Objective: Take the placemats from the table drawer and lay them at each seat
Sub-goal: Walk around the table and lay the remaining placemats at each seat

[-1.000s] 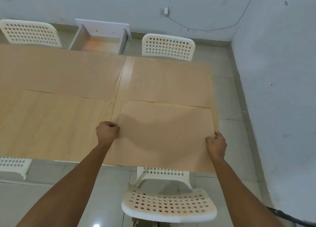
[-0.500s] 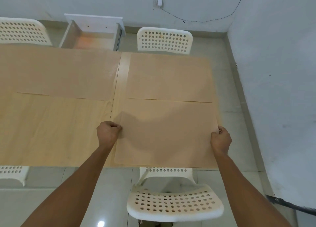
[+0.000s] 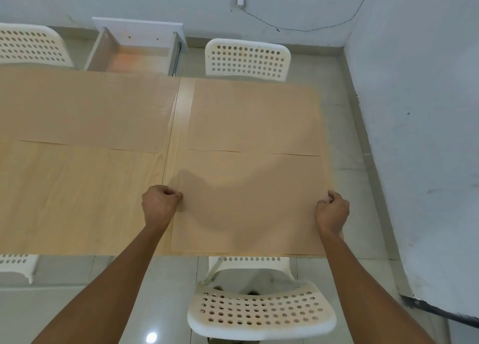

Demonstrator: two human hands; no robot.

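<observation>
A tan placemat (image 3: 248, 203) lies flat on the light wooden table (image 3: 77, 201) at the near right seat. My left hand (image 3: 159, 205) grips its left edge and my right hand (image 3: 331, 211) grips its right edge. Its front edge lines up roughly with the table's near edge. A second placemat (image 3: 255, 115) lies beyond it at the far right seat, and a third (image 3: 85, 110) covers the far left seat. The open table drawer (image 3: 134, 50) sticks out from the far side.
White perforated chairs stand at the near right (image 3: 261, 312), far right (image 3: 247, 59), far left (image 3: 31, 45) and near left (image 3: 15, 264). A white wall (image 3: 420, 136) runs close along the table's right end. The floor is pale tile.
Both hands have slid the near right placemat further onto the table, away from the near edge and slightly right; its front edge no longer overhangs the chair.
</observation>
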